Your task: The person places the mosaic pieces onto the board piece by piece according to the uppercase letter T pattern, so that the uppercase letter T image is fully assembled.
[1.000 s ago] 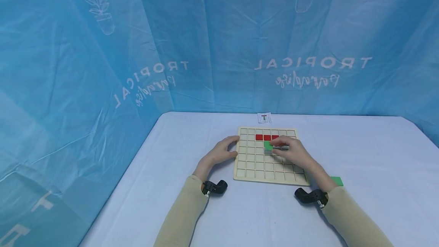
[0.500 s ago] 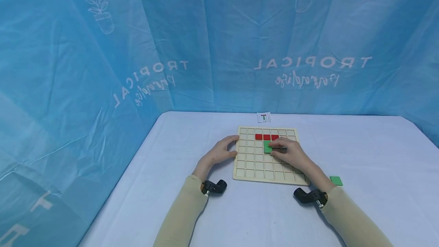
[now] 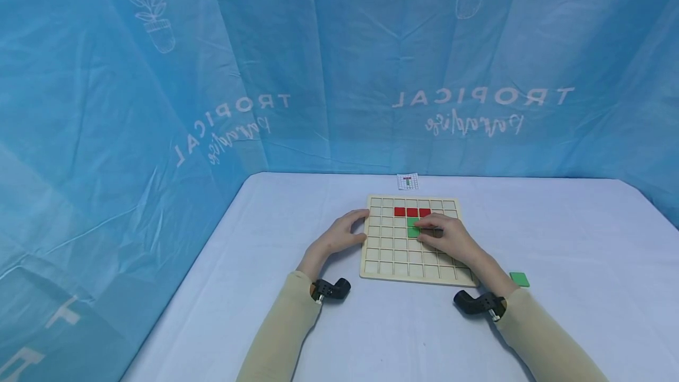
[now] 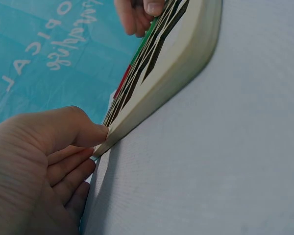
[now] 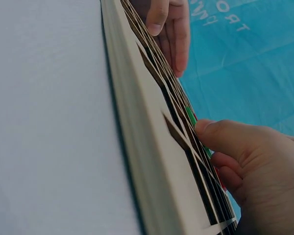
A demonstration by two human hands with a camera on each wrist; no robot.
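Note:
In the head view a wooden grid board (image 3: pixel 392 269) lies on the table. Three red tiles (image 3: pixel 412 213) fill cells in a row near its top. Below the middle one, two green tiles (image 3: pixel 412 232) lie flat in a column. My right hand (image 3: pixel 451 237) is over the board, its thumb and index fingertips apart at the right side of the green tiles; whether they still touch the lower one is hard to tell. My left hand (image 3: pixel 338 234) rests at the board's left edge, thumb and fingers spread. The left wrist view shows the thumb (image 4: pixel 90 133) touching that edge.
A loose green tile (image 3: pixel 519 279) lies on the white tablecloth (image 3: pixel 403 329), right of the board by my right wrist. A small printed card (image 3: pixel 407 181) with a red and green grid pattern lies behind the board. Blue curtains (image 3: pixel 339 63) hang behind the table.
The lower green tile, tilted up at my right fingertips a second ago, has gone down flat into its cell. My right hand has lowered slightly; the left hand has stayed at the board's edge.

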